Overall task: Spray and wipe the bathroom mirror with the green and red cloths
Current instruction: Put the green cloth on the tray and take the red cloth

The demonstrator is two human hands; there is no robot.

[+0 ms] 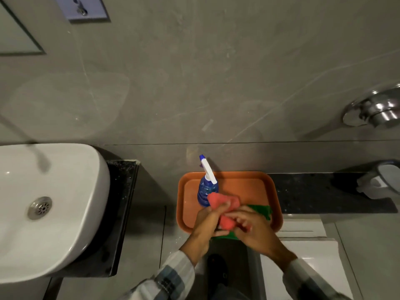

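An orange tray rests on a dark ledge against the grey wall. A blue spray bottle with a white trigger head stands upright at the tray's back left. Over the tray's front, my left hand and my right hand are both closed on a bunched red cloth. A green cloth lies under my hands, partly hidden, with one end over the tray's front edge. The mirror's corner shows at the top left.
A white basin with a metal drain sits on a black counter at the left. A chrome fitting juts from the wall at the right. A white holder sits on the ledge's right end. A white lid lies below the tray.
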